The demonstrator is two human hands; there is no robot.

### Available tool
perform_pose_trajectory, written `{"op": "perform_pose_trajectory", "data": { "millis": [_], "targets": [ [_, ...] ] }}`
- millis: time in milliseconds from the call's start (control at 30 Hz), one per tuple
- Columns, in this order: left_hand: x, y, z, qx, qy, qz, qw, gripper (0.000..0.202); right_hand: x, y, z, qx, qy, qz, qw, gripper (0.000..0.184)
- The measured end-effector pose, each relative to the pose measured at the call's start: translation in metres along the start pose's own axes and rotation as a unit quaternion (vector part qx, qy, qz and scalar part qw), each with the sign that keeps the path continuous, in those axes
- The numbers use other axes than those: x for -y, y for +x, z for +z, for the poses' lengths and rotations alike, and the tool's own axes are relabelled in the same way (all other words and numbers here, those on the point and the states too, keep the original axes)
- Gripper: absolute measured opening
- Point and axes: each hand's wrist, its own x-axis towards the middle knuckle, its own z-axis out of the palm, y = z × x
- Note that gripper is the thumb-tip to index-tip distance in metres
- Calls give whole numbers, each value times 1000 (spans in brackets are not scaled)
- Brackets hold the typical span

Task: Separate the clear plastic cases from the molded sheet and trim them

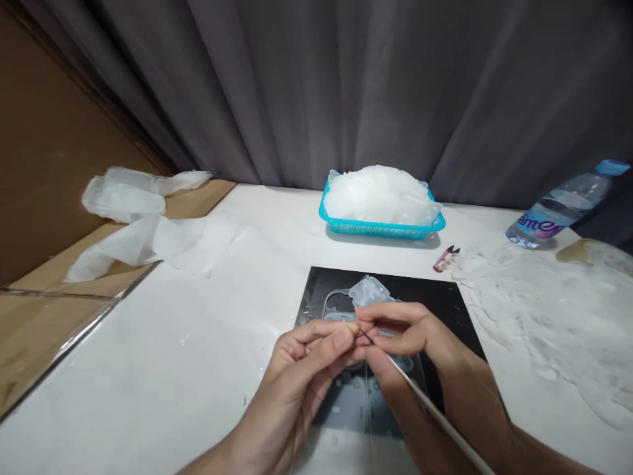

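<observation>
My right hand (430,349) grips a slim white-handled tool with a fine dark tip (426,398), pinched close to its pointed end. That tip meets the fingertips of my left hand (311,363), which is closed in a pinch; whatever lies between thumb and forefinger is too small or hidden to make out. Beneath both hands is a black mat (445,303). On it rest translucent plastic parts joined by thin frames, among them a squarish part (370,291) beyond my fingers. My hands cover much of these parts.
At the back stands a blue basket (380,230) heaped with white translucent sheets (378,194). Right of it lie small pink clippers (446,258), a tilted water bottle (561,208) and crumpled clear plastic film (568,323). Cardboard (99,241) with white wrapping (143,247) occupies the left.
</observation>
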Motion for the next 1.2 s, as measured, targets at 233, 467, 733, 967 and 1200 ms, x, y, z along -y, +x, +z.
{"op": "perform_pose_trajectory", "data": {
  "millis": [233, 467, 733, 967, 1200],
  "targets": [
    [5, -3, -2, -28, 19, 36, 999, 6, 1, 0, 1, -7, 10, 4, 1000, 8],
    [7, -5, -3, -40, 78, 68, 994, 6, 5, -4, 1, -1, -26, 20, 999, 10],
    [6, -4, -3, -40, 83, 71, 993, 7, 7, -6, 1, -12, -45, 13, 999, 7],
    [6, -4, -1, -44, 79, 66, 994, 9, 5, -3, 2, -14, -72, -22, 997, 9],
    [6, -3, -1, -33, 36, 41, 998, 8, 5, -5, 4, -28, -83, -26, 996, 6]
  ]
}}
